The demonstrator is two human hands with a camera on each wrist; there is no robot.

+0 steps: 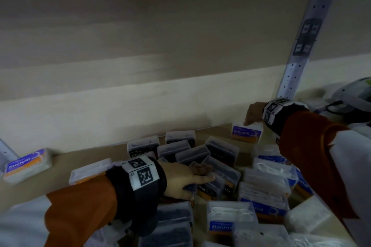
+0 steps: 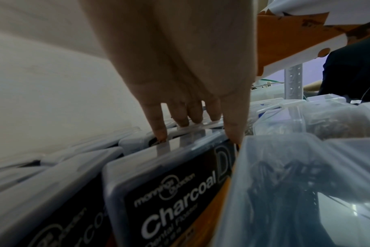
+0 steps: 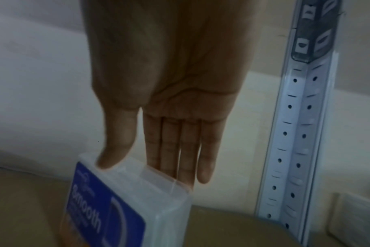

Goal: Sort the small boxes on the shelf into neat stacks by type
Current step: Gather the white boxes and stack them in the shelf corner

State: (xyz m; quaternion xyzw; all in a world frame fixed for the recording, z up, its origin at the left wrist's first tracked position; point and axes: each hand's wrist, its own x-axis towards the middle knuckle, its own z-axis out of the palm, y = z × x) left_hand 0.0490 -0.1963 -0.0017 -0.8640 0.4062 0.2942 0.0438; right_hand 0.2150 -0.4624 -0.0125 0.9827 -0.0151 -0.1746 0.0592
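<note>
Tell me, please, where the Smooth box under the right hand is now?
In the head view the Smooth box stands at the shelf's back right, beside the metal upright, with the right hand on its top.

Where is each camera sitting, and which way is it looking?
Head: worn on the head, looking forward and down at the shelf of small boxes; both hands and orange sleeves show.
Left wrist: looks along the left hand, whose fingers grip a Charcoal box.
Right wrist: looks along the right hand, thumb and fingers pinching a Smooth box beside the metal post.
Shared: the head view also shows that Smooth box and post.
</note>
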